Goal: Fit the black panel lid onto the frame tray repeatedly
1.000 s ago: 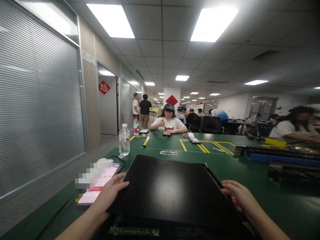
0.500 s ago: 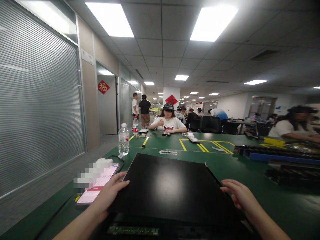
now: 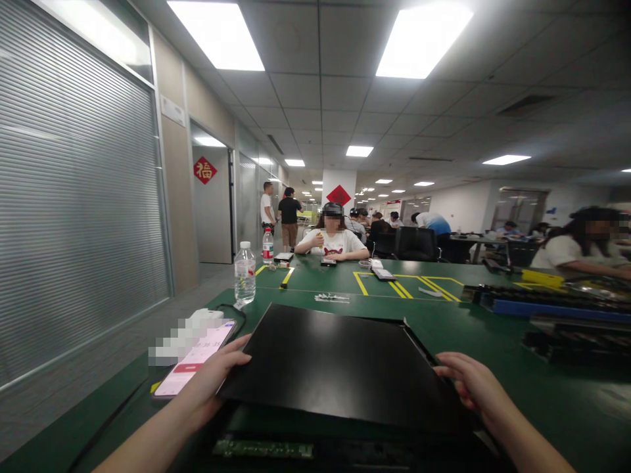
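A flat, glossy black screen panel (image 3: 335, 368) is in front of me above the green table. My left hand (image 3: 217, 368) grips its left edge, with the thumb on top. My right hand (image 3: 466, 381) has its fingers curled at the right edge; the fingertips are partly hidden there. Under the panel's near edge, a dark frame shows with a green circuit board strip (image 3: 263, 449) in it. A thin dark rim runs along the panel's right side. Just left of my left hand lies a phone (image 3: 194, 361) with its screen lit.
A water bottle (image 3: 245, 272) stands beyond the phone, with a black cable nearby. White scraps (image 3: 332, 298) lie past the panel. Yellow tape marks the green table (image 3: 296, 292). Dark parts and a blue strip (image 3: 535, 310) lie at right. Another person (image 3: 332, 240) sits opposite.
The panel's near edge has shifted away from me and stands off the dark frame, so more of the gap beneath shows. Both hands stay at the sides.
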`<state>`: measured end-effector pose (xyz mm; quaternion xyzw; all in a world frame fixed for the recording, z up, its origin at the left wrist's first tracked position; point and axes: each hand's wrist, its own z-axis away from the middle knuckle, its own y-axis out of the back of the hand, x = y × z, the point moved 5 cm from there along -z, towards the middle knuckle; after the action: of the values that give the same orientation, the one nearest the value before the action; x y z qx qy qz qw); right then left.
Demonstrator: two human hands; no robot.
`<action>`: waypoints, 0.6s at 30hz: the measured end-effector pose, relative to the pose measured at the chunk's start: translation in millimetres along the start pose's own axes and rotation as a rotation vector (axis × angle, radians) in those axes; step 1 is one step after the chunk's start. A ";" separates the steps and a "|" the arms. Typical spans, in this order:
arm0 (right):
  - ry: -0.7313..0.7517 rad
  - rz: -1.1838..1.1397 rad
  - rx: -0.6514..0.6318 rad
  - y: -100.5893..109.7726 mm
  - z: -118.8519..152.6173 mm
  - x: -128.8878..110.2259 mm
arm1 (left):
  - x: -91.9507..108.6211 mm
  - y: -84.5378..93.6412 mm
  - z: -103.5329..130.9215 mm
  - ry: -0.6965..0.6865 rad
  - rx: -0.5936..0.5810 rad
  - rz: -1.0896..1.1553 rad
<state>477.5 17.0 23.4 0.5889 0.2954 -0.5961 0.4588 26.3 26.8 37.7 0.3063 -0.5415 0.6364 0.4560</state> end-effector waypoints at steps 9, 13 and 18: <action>0.008 0.034 0.035 3.2 -0.9 -0.3 | -9.7 8.3 -11.4 0.001 -0.075 0.035; 0.019 0.109 0.052 2.3 -0.7 -0.1 | -9.5 10.6 -12.8 -0.013 -0.054 0.016; 0.050 0.259 0.058 0.9 -2.2 -1.1 | -8.3 8.4 -9.7 -0.008 -0.035 -0.021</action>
<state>479.2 18.8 24.4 0.6497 0.2108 -0.5255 0.5073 23.0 34.1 24.7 0.3064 -0.5510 0.6209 0.4659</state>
